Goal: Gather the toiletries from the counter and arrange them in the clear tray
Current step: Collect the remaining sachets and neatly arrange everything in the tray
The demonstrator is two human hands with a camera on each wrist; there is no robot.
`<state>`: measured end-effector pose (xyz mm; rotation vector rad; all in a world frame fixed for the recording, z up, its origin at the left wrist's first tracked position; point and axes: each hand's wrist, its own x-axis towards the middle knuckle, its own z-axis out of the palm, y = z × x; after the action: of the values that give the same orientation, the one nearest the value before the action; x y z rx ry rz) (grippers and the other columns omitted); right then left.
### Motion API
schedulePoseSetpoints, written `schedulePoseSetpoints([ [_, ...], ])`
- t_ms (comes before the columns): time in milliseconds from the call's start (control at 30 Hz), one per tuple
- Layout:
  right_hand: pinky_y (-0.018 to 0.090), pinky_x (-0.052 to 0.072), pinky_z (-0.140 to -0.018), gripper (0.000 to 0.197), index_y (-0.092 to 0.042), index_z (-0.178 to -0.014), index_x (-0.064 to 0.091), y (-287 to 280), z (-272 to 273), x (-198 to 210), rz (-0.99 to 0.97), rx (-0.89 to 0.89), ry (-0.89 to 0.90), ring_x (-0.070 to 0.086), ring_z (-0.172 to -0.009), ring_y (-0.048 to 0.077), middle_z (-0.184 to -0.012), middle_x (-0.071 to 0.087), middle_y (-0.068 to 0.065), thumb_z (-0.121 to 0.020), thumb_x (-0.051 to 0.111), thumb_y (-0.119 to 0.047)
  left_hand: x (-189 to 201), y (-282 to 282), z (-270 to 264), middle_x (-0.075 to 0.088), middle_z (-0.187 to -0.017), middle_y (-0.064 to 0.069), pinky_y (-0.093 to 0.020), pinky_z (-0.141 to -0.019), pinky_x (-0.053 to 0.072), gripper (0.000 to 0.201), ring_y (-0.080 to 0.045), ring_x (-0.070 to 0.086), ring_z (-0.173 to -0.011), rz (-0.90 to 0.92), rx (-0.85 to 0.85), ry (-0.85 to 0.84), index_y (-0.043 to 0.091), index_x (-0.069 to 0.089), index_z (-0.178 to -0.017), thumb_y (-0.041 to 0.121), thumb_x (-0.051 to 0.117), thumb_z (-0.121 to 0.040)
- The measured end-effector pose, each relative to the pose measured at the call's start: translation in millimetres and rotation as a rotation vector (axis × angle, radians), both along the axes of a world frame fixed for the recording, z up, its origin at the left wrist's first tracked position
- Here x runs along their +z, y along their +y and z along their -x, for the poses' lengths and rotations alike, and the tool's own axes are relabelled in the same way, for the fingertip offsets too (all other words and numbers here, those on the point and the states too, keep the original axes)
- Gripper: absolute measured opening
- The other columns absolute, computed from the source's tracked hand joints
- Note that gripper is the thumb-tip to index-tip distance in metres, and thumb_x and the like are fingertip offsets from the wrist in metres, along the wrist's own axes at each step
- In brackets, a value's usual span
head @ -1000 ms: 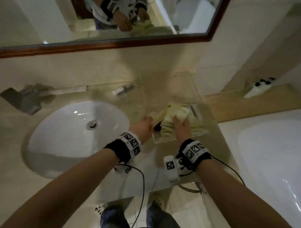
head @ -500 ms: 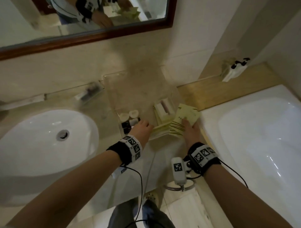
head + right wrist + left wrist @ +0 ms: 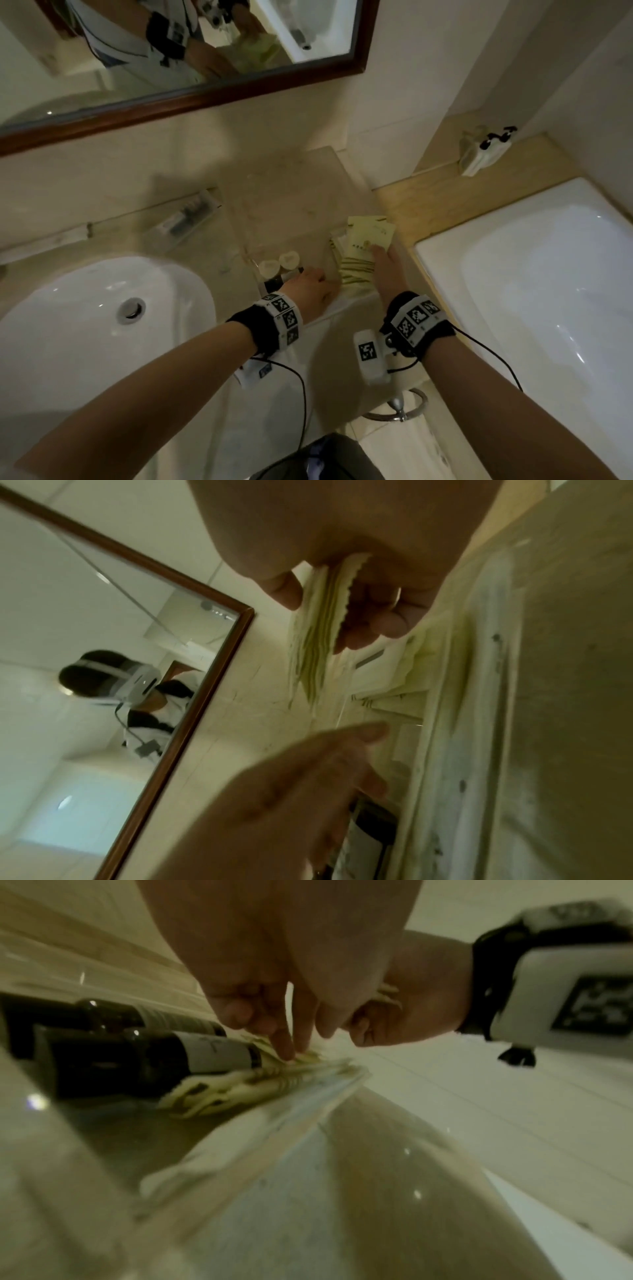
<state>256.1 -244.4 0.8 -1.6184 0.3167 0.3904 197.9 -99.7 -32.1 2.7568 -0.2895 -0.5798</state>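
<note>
Head view: the clear tray (image 3: 291, 212) sits on the counter (image 3: 191, 260) between the sink (image 3: 85, 329) and the bathtub (image 3: 534, 274), under the mirror (image 3: 191, 51). The right hand (image 3: 387, 270) holds a stack of pale green packets (image 3: 368, 236) upright over the tray's right end, fingers wrapped round the stack's lower part while its upper half stands free above them. More packets (image 3: 352, 274) lie flat in the tray just below. The left hand (image 3: 308, 291) reaches into the tray's near side, fingertips down beside 2 small dark bottles (image 3: 277, 274) with pale caps that lie at the tray's left.

Left wrist view: the left hand (image 3: 274, 993) points its fingers (image 3: 286, 1047) downward, loosely bent, tips touching the top of the flat packets (image 3: 260, 1085); they curl round nothing. The 2 bottles (image 3: 143, 1053) lie on their sides just beside those packets, inside the tray's clear front wall (image 3: 308, 1096). The right hand shows behind.

Right wrist view: the right hand (image 3: 342, 561) pinches the packet stack (image 3: 318, 642) between thumb on one face and curled fingers on the other, the stack's far end fanning out past the fingertips. Further packets (image 3: 428, 669) rest in the tray beyond. The left hand (image 3: 291, 791) lies below, fingers extended toward the tray.
</note>
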Motion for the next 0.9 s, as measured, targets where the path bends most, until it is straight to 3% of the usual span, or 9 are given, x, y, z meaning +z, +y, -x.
schedulePoseSetpoints([
  [100, 0.039, 0.050, -0.086, 0.035, -0.011, -0.119, 0.053, 13.8, -2.5, -3.0, 0.221, 0.227, 0.035, 0.059, -0.102, 0.026, -0.116, 0.061, 0.008, -0.091, 0.041, -0.030, 13.0, 9.0, -8.3, 0.062, -0.115, -0.011, -0.031, -0.083, 0.050, 0.037, -0.027, 0.061, -0.098, 0.346, 0.397, 0.092, 0.014, 0.046, -0.131, 0.028, 0.033, -0.099],
  [233, 0.033, 0.038, -0.100, 0.048, -0.011, -0.140, 0.033, 29.5, -7.8, -8.2, 0.465, 0.498, -0.016, 0.044, -0.125, 0.024, -0.141, 0.041, 0.003, -0.094, 0.042, -0.022, 25.1, 19.1, -16.4, 0.065, -0.112, -0.012, -0.036, -0.083, 0.056, 0.045, -0.029, 0.065, -0.095, 0.408, 0.668, 0.088, 0.016, 0.032, -0.139, 0.027, 0.040, -0.097],
  [367, 0.035, 0.026, -0.113, 0.045, -0.001, -0.127, 0.046, 39.6, -14.8, -14.7, 0.782, 0.732, -0.141, 0.026, -0.140, 0.026, -0.141, 0.042, 0.013, -0.095, 0.041, -0.033, 19.1, 23.0, -20.8, 0.053, -0.131, -0.012, -0.038, -0.090, 0.051, 0.054, -0.029, 0.058, -0.109, 0.102, 0.554, 0.041, 0.010, 0.027, -0.142, 0.029, 0.043, -0.094],
  [433, 0.036, 0.013, -0.118, 0.053, -0.003, -0.135, 0.039, 41.4, -15.7, -20.4, 0.875, 0.747, -0.238, 0.008, -0.145, 0.024, -0.148, 0.032, 0.014, -0.094, 0.043, -0.036, 14.8, 22.3, -17.2, 0.046, -0.136, -0.011, -0.038, -0.096, 0.043, 0.055, -0.029, 0.050, -0.119, -0.059, 0.508, -0.023, 0.010, 0.032, -0.140, 0.035, 0.045, -0.092],
  [500, 0.036, 0.012, -0.117, 0.055, -0.005, -0.137, 0.034, 40.7, -18.7, -26.1, 0.892, 0.762, -0.301, 0.003, -0.145, 0.023, -0.151, 0.024, 0.013, -0.092, 0.046, -0.034, 9.6, 20.3, -13.9, 0.041, -0.138, -0.007, -0.038, -0.100, 0.038, 0.064, -0.026, 0.042, -0.125, -0.118, 0.458, -0.065, 0.013, 0.033, -0.139, 0.048, 0.049, -0.087],
  [600, 0.037, 0.018, -0.117, 0.046, -0.007, -0.133, 0.039, 34.6, -26.3, -28.7, 0.847, 0.840, -0.327, 0.008, -0.145, 0.026, -0.149, 0.028, 0.014, -0.092, 0.047, -0.025, 5.3, 17.0, -11.8, 0.029, -0.145, -0.003, -0.038, -0.109, 0.027, 0.082, -0.025, 0.030, -0.132, -0.172, 0.290, -0.045, 0.020, 0.026, -0.142, 0.063, 0.052, -0.079],
  [667, 0.033, 0.026, -0.111, 0.036, -0.007, -0.127, 0.045, 28.3, -31.8, -24.8, 0.814, 0.845, -0.380, 0.025, -0.137, 0.027, -0.142, 0.035, 0.013, -0.092, 0.046, -0.018, 4.2, 15.2, -12.2, 0.027, -0.148, -0.001, -0.037, -0.110, 0.024, 0.084, -0.024, 0.028, -0.134, -0.209, 0.233, -0.038, 0.022, 0.025, -0.143, 0.066, 0.053, -0.077],
  [733, 0.032, 0.034, -0.101, 0.029, -0.008, -0.119, 0.051, 20.9, -38.6, -22.4, 0.782, 0.786, -0.447, 0.039, -0.122, 0.026, -0.132, 0.042, 0.010, -0.091, 0.047, -0.013, 5.1, 11.3, -14.9, 0.026, -0.148, 0.000, -0.036, -0.111, 0.022, 0.084, -0.023, 0.027, -0.135, -0.221, 0.226, -0.032, 0.021, 0.026, -0.142, 0.067, 0.052, -0.077],
  [900, 0.036, 0.036, -0.097, 0.026, -0.006, -0.111, 0.054, -1.4, -55.9, -26.4, 0.805, 0.749, -0.467, 0.043, -0.112, 0.030, -0.122, 0.048, 0.013, -0.086, 0.048, -0.009, 6.1, 2.8, -24.4, 0.029, -0.147, -0.001, -0.035, -0.112, 0.023, 0.078, -0.022, 0.030, -0.134, -0.210, 0.266, -0.026, 0.019, 0.029, -0.141, 0.062, 0.052, -0.080],
])
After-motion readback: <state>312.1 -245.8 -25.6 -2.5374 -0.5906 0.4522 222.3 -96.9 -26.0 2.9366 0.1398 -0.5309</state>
